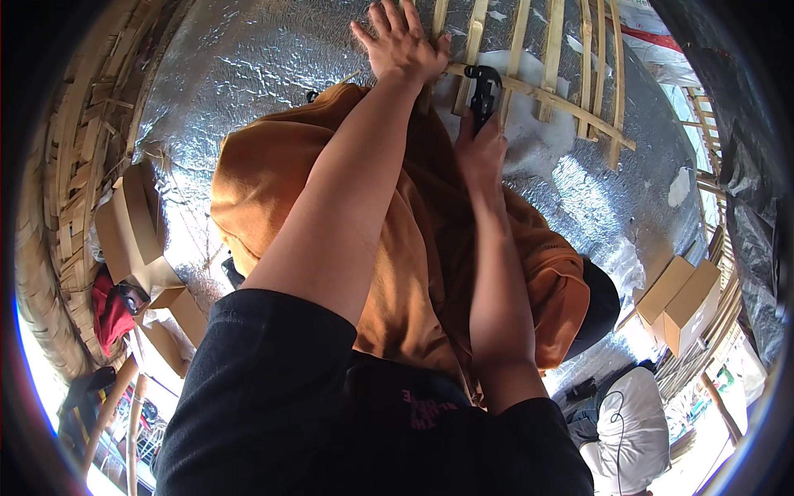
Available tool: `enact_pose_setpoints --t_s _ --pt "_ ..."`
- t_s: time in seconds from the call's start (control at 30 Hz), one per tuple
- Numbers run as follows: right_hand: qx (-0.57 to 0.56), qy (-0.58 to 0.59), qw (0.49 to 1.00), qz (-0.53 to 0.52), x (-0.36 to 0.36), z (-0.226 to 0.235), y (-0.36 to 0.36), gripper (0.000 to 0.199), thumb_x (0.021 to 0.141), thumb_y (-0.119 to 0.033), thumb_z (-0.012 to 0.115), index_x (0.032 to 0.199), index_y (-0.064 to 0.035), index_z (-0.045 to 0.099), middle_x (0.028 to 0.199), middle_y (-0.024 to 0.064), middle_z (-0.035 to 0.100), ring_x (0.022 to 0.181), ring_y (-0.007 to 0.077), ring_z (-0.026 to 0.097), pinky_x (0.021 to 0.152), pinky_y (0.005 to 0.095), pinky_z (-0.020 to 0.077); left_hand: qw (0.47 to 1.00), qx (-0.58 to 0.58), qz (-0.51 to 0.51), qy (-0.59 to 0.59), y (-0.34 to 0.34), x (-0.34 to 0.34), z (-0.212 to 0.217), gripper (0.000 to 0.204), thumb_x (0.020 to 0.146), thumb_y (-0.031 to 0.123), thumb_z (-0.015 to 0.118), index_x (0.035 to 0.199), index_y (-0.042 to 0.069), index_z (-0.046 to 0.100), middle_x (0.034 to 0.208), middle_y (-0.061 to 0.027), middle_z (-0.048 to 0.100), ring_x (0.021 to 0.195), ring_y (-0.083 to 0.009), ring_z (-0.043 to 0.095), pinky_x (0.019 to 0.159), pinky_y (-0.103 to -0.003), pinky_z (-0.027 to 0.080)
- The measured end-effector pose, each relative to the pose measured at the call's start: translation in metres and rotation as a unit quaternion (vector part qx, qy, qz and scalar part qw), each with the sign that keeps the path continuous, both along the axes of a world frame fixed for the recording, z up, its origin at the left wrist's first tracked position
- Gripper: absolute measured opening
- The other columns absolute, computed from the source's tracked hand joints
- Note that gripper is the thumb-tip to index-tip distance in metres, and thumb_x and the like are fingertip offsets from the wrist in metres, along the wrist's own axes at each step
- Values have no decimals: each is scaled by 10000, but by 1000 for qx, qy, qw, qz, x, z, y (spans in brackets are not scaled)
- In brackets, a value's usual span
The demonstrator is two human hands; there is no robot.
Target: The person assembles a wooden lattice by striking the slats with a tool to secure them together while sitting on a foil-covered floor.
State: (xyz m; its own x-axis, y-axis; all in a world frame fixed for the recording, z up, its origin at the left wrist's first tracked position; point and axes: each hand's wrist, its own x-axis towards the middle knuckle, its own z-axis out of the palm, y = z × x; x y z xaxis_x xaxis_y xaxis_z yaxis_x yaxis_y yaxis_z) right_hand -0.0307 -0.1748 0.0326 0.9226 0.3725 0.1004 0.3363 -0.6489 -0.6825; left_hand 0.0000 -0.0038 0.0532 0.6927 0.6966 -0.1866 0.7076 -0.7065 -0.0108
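This looks like a simple hut, probably a home. The woven wall [78, 149], cardboard box [130, 219] and seemingly stuffed white pillow [635, 430] suggest it.

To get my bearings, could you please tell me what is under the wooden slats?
Silver sheeting with a pale patch shows through the gaps between the wooden slats. Whatever lies directly beneath each slat, or under the left hand, is covered.

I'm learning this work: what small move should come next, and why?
I'd probably settle the black tool squarely on the crosspiece: the right hand grips it, its head appearing over that strip, while the left hand is spread at the left end of the slat frame.
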Motion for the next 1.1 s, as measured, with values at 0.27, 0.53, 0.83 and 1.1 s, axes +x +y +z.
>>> enact_pose_setpoints --t_s 0.27,0.53,0.83,1.1 --pt "298 47 952 -51 5 71 2 272 1046 -254 533 1050 11 472 683 91 584 571 184 584 525 311 472 999 -10 15 -43 3 -2 -6 806 1034 581 269 1623 63 86 1694 -154 82 1556 -347 84 1235 -596 56" --pt "132 -25 991 -10 2 -7 -14 233 1039 -192 527 1089 23 452 675 97 593 567 199 589 529 330 479 999 -16 2 -52 1 4 -4 798 1038 571 267 1621 57 89 1691 -160 84 1553 -362 83 1237 -594 44" --pt "393 -25 919 -36 -6 84 8 230 1067 -212 485 1005 5 444 701 58 545 604 159 545 620 337 516 998 -25 11 -56 3 -4 -6 820 1022 602 269 1620 61 124 1687 -156 124 1554 -363 92 1231 -606 47" --pt "-56 53 996 52 -7 -7 -13 230 1005 -165 595 1027 42 499 715 211 621 648 361 659 622 413 517 998 -24 8 -58 2 3 -18 797 1036 586 269 1625 76 102 1690 -155 109 1555 -357 93 1234 -603 46"
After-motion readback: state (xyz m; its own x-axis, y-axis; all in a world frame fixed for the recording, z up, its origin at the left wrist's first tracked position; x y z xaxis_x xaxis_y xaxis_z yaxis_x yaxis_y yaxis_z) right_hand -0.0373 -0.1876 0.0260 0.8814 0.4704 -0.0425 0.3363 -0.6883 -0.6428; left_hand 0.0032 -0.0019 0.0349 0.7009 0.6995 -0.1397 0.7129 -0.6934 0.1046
